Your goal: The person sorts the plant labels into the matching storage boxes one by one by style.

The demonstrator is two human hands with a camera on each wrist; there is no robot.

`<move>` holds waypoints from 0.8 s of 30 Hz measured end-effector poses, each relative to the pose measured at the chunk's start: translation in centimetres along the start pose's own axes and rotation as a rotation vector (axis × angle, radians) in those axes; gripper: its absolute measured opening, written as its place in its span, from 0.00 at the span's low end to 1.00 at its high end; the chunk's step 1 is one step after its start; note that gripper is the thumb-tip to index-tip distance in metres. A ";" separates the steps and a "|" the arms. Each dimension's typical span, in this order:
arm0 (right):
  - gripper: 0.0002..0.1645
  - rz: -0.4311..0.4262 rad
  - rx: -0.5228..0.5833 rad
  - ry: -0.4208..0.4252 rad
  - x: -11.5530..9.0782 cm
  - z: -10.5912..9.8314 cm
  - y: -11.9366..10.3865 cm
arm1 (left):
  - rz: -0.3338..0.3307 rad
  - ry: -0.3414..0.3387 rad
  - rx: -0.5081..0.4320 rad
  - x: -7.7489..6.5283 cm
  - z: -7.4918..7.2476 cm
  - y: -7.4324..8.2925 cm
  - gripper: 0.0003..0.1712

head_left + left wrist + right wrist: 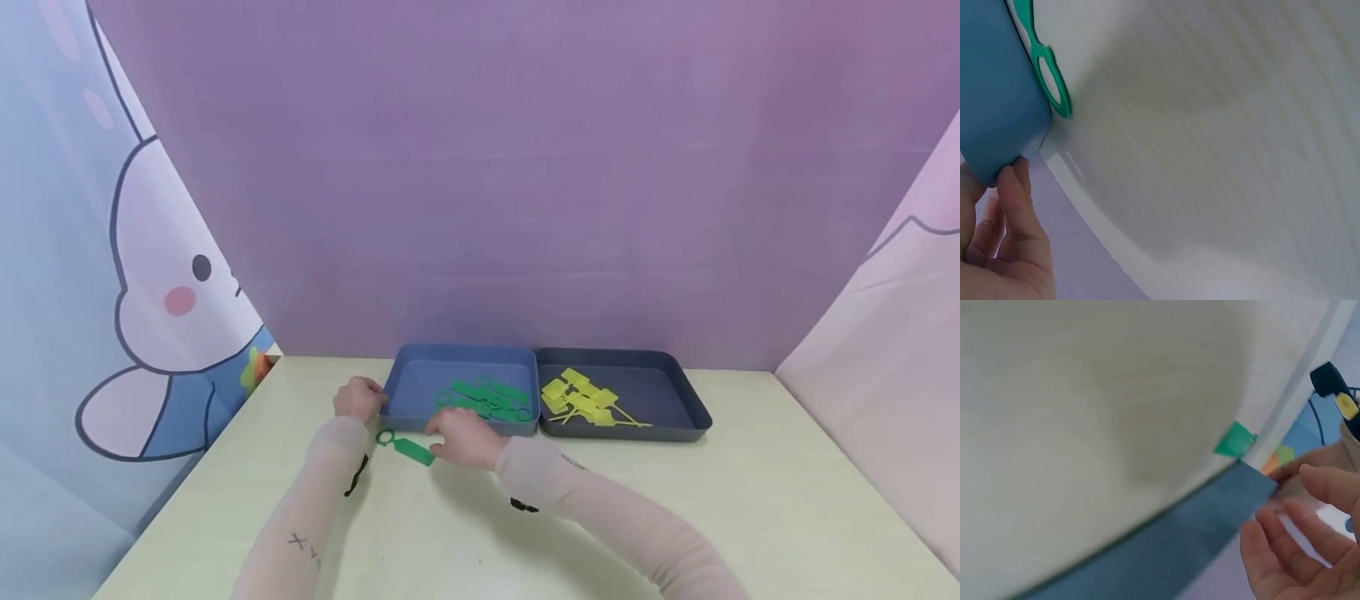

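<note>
My left hand pinches the left side wall of the blue tray, thumb and fingertips at its rim as the left wrist view shows. Several green plastic tags with ring ends lie heaped in that tray. Just in front of it, a single green tag lies on the table, its ring pointing left. Over the tray's front edge is my right hand, beside the flat end of that single tag. Seen in the right wrist view, the right fingers are loosely bent with nothing between them.
A dark grey tray stands against the blue tray's right side, with several yellow tags piled at its left. Behind both trays rises a purple cloth backdrop. The pale table stretches toward me.
</note>
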State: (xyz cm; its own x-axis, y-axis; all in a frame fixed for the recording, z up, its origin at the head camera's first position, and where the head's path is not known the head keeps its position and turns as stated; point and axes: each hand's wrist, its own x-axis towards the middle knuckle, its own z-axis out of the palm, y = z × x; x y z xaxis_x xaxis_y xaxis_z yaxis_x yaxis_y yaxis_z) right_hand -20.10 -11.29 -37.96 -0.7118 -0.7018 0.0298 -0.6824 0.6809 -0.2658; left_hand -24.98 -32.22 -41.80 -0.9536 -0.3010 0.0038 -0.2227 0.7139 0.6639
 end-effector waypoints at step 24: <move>0.11 0.043 -0.184 0.001 3.8 4.8 -1.4 | 0.001 0.027 0.026 0.2 0.4 0.0 0.14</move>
State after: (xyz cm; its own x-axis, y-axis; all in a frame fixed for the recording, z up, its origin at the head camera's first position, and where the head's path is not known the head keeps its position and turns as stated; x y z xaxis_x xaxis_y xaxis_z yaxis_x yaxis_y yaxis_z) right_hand -21.04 -15.92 -42.15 -0.7412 -0.6709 0.0228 -0.6700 0.7373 -0.0864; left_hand -25.22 -32.00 -42.07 -0.9480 -0.3173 0.0251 -0.2274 0.7303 0.6442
